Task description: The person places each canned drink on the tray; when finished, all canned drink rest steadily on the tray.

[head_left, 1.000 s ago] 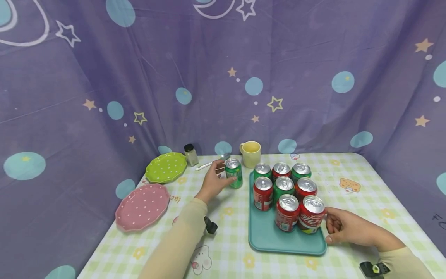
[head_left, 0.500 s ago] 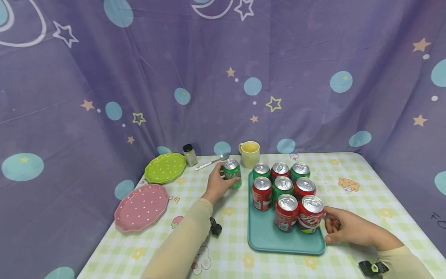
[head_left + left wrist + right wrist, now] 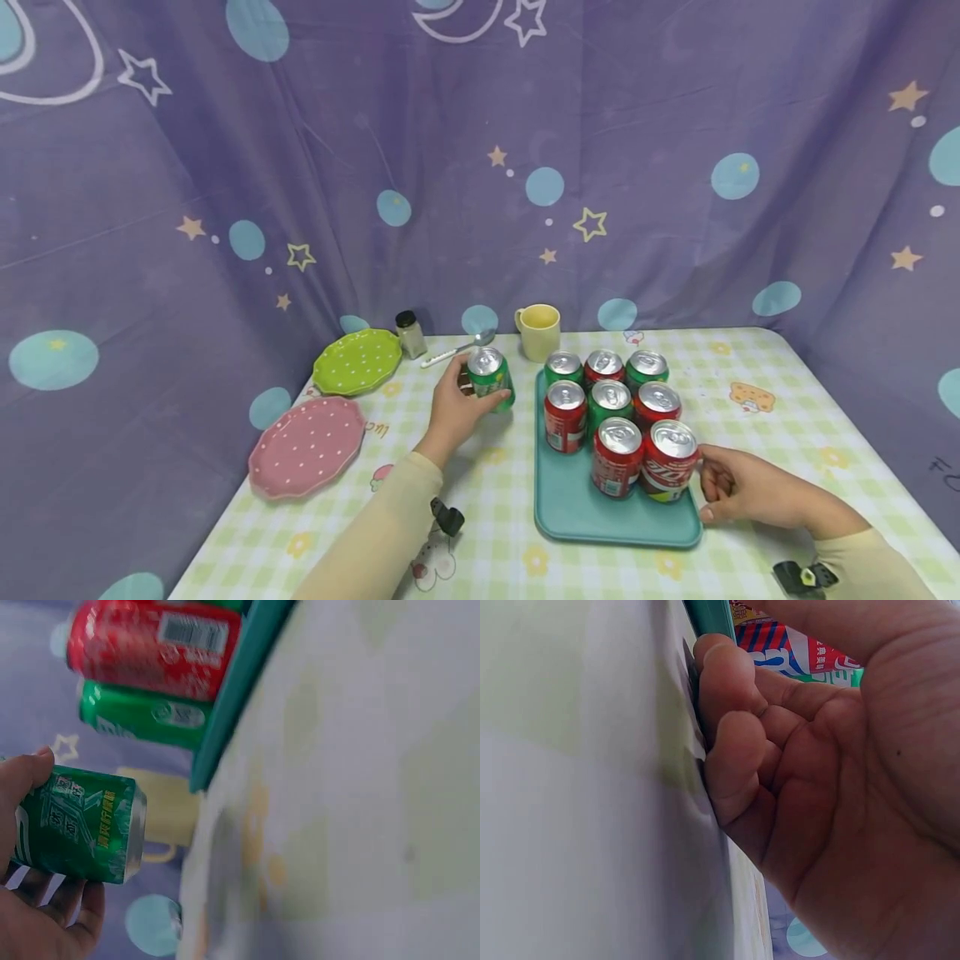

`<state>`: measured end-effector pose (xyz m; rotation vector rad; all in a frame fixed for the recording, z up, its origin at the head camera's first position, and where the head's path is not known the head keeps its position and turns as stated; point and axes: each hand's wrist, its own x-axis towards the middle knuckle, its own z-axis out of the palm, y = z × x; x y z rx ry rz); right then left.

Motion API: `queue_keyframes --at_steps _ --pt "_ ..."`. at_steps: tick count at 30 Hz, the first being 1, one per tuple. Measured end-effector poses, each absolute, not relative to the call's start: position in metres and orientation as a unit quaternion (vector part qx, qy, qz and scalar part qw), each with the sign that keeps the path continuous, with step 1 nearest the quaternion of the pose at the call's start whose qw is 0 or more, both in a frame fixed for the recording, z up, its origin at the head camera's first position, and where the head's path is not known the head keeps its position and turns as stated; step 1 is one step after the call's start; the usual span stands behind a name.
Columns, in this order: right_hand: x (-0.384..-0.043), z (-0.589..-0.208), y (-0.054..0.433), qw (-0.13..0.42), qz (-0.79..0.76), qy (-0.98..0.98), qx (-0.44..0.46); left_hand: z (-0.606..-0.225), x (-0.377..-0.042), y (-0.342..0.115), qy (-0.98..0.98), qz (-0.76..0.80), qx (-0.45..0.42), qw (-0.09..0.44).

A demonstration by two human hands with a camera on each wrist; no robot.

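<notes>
My left hand [image 3: 453, 412] grips a green soda can [image 3: 489, 382] left of the teal tray [image 3: 592, 521], thumb on the near side and fingers behind. In the left wrist view a gap shows between the green can's base [image 3: 135, 836] and the tablecloth, and the can tilts slightly. Several red and green cans stand upright on the tray, two red ones nearest me, such as this red can [image 3: 618, 471]. Beside the tray's right edge, my right hand [image 3: 757, 487] rests on the table, fingers loosely curled, index finger right by the front right red can [image 3: 667, 475].
A yellow mug [image 3: 540, 333] stands behind the tray. A spoon [image 3: 442, 357] and a black-lidded jar [image 3: 411, 335] lie further left at the back. On the left are a green dotted plate [image 3: 357, 361] and a pink dotted plate [image 3: 307, 447].
My left hand has closed round the green can and shifted it a little left and toward me, tilting it. The right hand and the cans on the tray stay put.
</notes>
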<state>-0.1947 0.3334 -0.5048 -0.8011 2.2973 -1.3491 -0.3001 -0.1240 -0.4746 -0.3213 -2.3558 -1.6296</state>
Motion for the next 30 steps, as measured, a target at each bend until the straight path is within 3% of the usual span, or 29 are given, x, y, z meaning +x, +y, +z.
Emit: queue_keyframes --at_steps 15,30 --pt "-0.195 -0.509 0.335 0.184 -0.478 0.813 -0.277 -0.471 -0.226 -0.111 -0.809 -0.549 -0.188 0.091" --pt "-0.194 -0.506 0.334 0.181 -0.481 0.812 -0.277 -0.483 -0.207 -0.071 -0.808 -0.545 -0.224 0.021"
